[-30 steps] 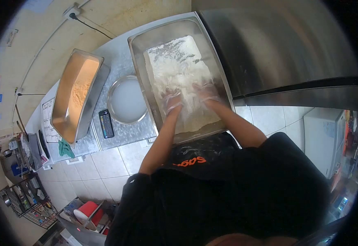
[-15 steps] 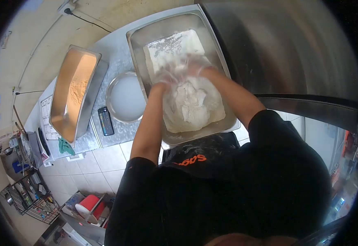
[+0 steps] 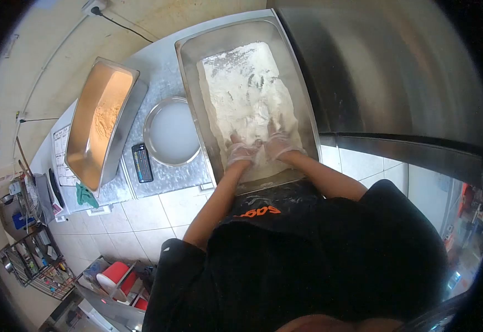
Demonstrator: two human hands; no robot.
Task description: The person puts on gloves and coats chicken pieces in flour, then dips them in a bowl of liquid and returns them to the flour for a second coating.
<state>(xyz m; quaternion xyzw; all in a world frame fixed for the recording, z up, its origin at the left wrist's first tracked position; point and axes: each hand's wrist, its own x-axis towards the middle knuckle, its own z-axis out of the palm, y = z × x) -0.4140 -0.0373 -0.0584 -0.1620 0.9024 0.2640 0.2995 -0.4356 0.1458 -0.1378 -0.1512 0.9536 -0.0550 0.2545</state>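
A large steel pan (image 3: 199, 110) holds a bed of white flour (image 3: 241, 88). Near its front end, my left hand (image 3: 240, 152) and my right hand (image 3: 279, 145) lie side by side in the flour, both in clear plastic gloves. Their fingers point away from me and look spread, with the tips partly sunk in flour. Just beyond them is a flour-covered lump (image 3: 260, 113); what lies beneath its coating cannot be made out.
Left of the pan stands a round metal bowl (image 3: 149, 148) of cloudy whitish liquid. Farther left are a deep steel container (image 3: 121, 130) with orange-tan powder, a dark phone-like device (image 3: 142, 162) and a green cloth (image 3: 86, 195). A large steel surface (image 3: 385, 72) borders the pan's right.
Both hands have come from the pan's middle, where they were blurred by motion, back toward me. The large floury mound at the near end is now lower and spread out.
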